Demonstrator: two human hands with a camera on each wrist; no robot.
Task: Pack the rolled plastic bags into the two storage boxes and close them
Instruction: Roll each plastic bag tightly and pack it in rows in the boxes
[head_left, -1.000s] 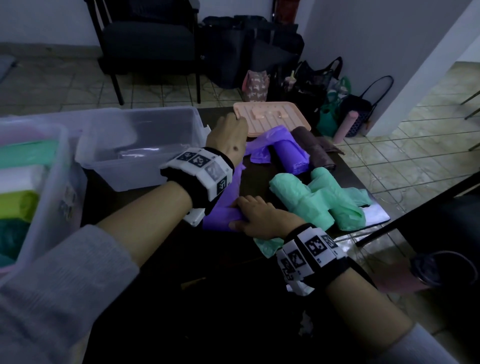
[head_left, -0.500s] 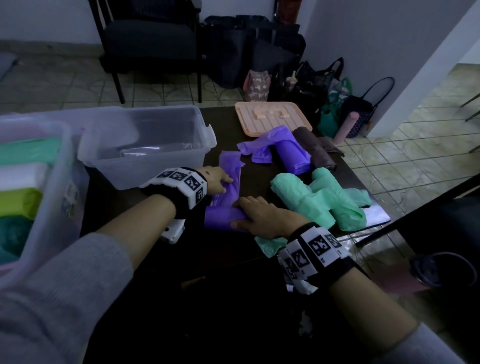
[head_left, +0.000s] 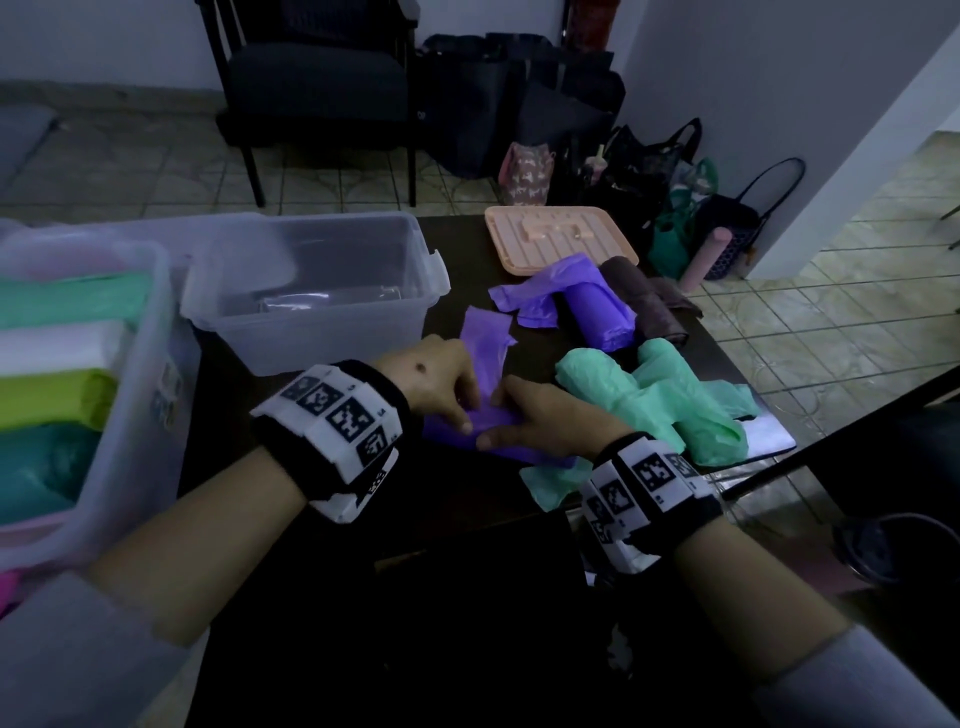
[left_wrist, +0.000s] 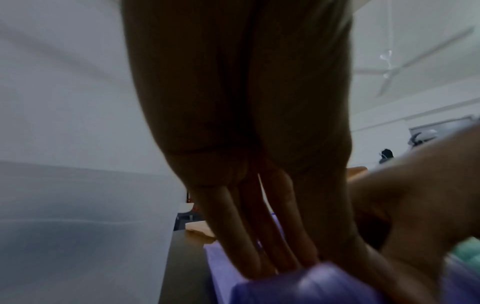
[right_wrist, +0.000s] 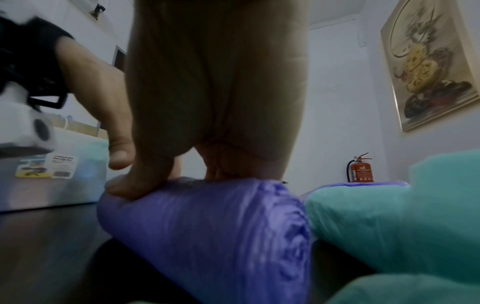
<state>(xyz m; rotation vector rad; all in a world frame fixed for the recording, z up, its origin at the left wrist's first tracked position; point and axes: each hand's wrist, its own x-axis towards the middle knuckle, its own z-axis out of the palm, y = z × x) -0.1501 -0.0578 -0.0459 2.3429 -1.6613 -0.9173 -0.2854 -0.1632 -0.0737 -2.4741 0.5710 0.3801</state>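
Left hand (head_left: 436, 376) newly on crosswise purple roll (head_left: 498, 441)

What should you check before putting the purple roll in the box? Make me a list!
1. Both hands on the purple roll: left hand and right hand touch it: ok.
2. Roll finished: a loose tail lies unrolled: not ok.
3. Clear box open: ok.
4. Room inside it: mostly empty: ok.
5. Orange lid within reach on the table: ok.
6. Firm grip: cannot tell.
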